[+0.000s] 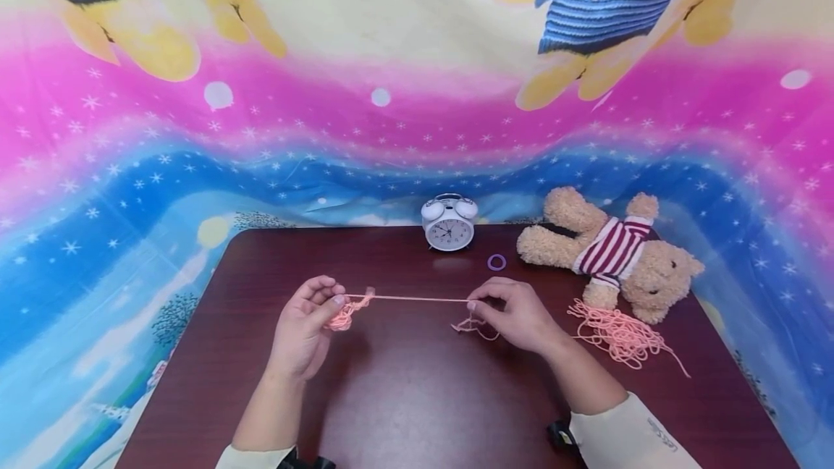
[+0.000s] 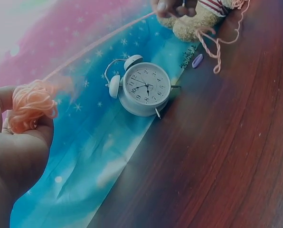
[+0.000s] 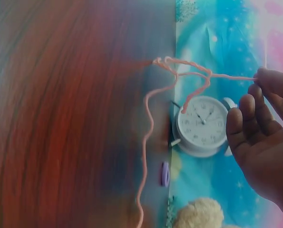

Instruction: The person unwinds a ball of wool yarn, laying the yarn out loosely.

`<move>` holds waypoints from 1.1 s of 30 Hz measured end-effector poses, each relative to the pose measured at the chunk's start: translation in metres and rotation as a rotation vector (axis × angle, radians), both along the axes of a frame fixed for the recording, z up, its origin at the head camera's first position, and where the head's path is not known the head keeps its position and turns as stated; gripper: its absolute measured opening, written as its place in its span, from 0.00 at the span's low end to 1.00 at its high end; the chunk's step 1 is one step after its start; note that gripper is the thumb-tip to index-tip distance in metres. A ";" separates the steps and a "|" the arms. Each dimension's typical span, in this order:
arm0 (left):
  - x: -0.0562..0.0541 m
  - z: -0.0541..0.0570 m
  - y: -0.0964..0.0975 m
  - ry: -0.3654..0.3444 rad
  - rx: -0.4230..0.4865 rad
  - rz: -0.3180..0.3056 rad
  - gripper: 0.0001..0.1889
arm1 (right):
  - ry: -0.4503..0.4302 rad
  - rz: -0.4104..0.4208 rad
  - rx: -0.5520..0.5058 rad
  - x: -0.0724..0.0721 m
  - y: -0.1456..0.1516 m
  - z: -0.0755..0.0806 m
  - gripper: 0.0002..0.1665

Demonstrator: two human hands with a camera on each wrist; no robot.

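My left hand (image 1: 302, 328) grips a small looped bundle of peach yarn (image 1: 342, 318) between thumb and fingers; the left wrist view shows the bundle (image 2: 33, 105) close up. From it a taut strand (image 1: 417, 299) runs across to my right hand (image 1: 521, 315), which pinches it between thumb and forefinger. Below the right fingers dangles a loose, kinked length of the same yarn (image 3: 189, 64), its tail trailing down in the right wrist view. Both hands are raised over the table. A larger loose heap of peach yarn (image 1: 622, 339) lies right of the right hand.
A white twin-bell alarm clock (image 1: 449, 234) stands at the table's back edge. Beside it lies a purple ring (image 1: 496, 262). A teddy bear (image 1: 612, 252) in a striped shirt lies at the back right, one paw at the yarn heap. Patterned cloth (image 1: 365, 165) hangs behind the dark table (image 1: 404, 396).
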State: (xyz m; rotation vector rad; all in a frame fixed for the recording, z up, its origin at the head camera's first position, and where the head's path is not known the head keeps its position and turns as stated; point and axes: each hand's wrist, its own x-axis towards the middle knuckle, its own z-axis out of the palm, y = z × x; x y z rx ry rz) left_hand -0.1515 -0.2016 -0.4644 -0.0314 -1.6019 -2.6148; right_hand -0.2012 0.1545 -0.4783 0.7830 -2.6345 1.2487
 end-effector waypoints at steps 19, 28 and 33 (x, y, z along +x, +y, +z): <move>0.002 -0.011 -0.017 -0.078 -0.162 -0.057 0.19 | 0.088 -0.143 0.037 -0.002 0.064 0.013 0.04; 0.002 -0.007 -0.031 -0.067 -0.174 -0.045 0.18 | 0.045 -0.232 0.088 0.003 0.098 0.014 0.04; 0.003 -0.006 -0.038 -0.074 -0.182 -0.029 0.19 | -0.043 -0.275 0.123 0.008 0.115 0.017 0.08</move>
